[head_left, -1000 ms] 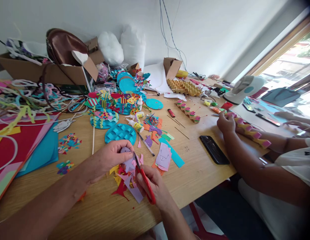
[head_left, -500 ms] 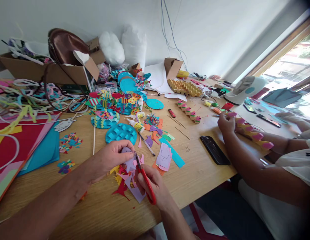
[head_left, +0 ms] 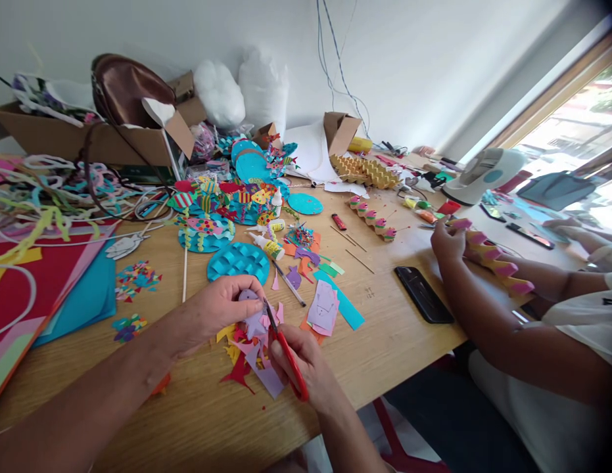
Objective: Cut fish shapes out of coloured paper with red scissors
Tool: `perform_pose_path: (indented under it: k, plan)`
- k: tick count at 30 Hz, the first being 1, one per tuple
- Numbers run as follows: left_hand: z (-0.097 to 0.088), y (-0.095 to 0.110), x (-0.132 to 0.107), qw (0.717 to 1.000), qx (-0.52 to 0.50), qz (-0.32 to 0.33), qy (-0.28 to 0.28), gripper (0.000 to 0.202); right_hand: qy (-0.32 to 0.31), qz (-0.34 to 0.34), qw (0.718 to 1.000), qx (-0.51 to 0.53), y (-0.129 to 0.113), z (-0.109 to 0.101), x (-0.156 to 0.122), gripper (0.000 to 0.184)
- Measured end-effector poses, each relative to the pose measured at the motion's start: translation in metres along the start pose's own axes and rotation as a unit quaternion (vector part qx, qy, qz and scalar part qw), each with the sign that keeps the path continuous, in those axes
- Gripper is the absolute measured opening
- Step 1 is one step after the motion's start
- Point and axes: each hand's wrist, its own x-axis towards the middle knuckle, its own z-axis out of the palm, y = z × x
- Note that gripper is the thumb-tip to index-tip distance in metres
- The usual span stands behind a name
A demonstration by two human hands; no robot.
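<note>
1. The left hand [head_left: 235, 302] pinches a small lilac paper cutout [head_left: 257, 326] between thumb and fingers, just above the near part of the light wooden desk [head_left: 202, 414].
2. The right hand [head_left: 300, 360], at 4 o'clock from the left hand, is closed around a pair of red-handled metal scissors [head_left: 293, 371]. The blades point to 11 o'clock, tips beside the left thumb and the cutout's edge; whether they bite into the paper I cannot tell.
3. At 6 o'clock from the cutout lies a loose heap of red, yellow and lilac paper scraps [head_left: 270, 380].
4. At 12 o'clock from the left hand, near it, sits a round blue woven-paper disc [head_left: 238, 264].
5. At 1 o'clock from the right hand is a lilac paper rectangle with a drawn outline [head_left: 322, 309]; at 2 o'clock, a flat blue paper strip [head_left: 349, 310].
6. Farther off at 2 o'clock lies a black smartphone [head_left: 423, 295]. Beyond it, a co-worker's hand [head_left: 447, 244] holds a yellow-and-pink egg-carton strip [head_left: 492, 253].
7. At 9 o'clock from the left hand, well apart, is a patch of multicoloured paper confetti [head_left: 138, 279].
</note>
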Motion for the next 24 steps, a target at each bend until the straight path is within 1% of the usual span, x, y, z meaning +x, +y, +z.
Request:
perform_pose_path:
  k: [4,8,12,15,17,18,19,22,24]
  plan:
    - [-0.003,0.0,0.001,1.0,0.015,0.002,-0.008,0.018,0.001,0.0,1.0,-0.017,0.005,-0.003,0.0,0.043]
    - [-0.007,0.001,0.003,1.0,0.007,0.001,-0.015,0.017,-0.004,0.002,0.999,-0.042,0.009,-0.005,0.001,0.039]
    - [-0.013,-0.003,0.006,0.999,0.018,0.029,-0.023,0.016,-0.008,0.004,0.999,-0.051,0.007,-0.008,0.001,0.04]
    - [-0.017,-0.007,0.006,0.996,0.04,0.058,-0.046,0.015,-0.012,-0.009,1.0,-0.006,-0.003,-0.012,0.004,0.043]
    - [-0.019,-0.009,0.004,0.993,0.062,0.079,-0.055,0.015,-0.003,-0.047,0.999,0.02,-0.014,-0.017,0.008,0.045]
    - [-0.019,-0.009,0.003,0.991,0.079,0.088,-0.055,0.016,0.01,-0.068,0.997,0.025,-0.021,-0.019,0.011,0.043]
    - [-0.019,-0.009,0.001,0.989,0.1,0.096,-0.052,0.017,0.017,-0.083,0.996,0.022,-0.027,-0.02,0.015,0.04]
    - [-0.019,-0.008,-0.001,0.978,0.173,0.118,-0.018,0.025,0.036,-0.08,0.996,-0.002,-0.047,-0.018,0.029,0.035]
    - [-0.019,-0.007,-0.001,0.969,0.205,0.139,0.004,0.039,0.02,-0.088,0.996,-0.001,-0.056,-0.013,0.038,0.033]
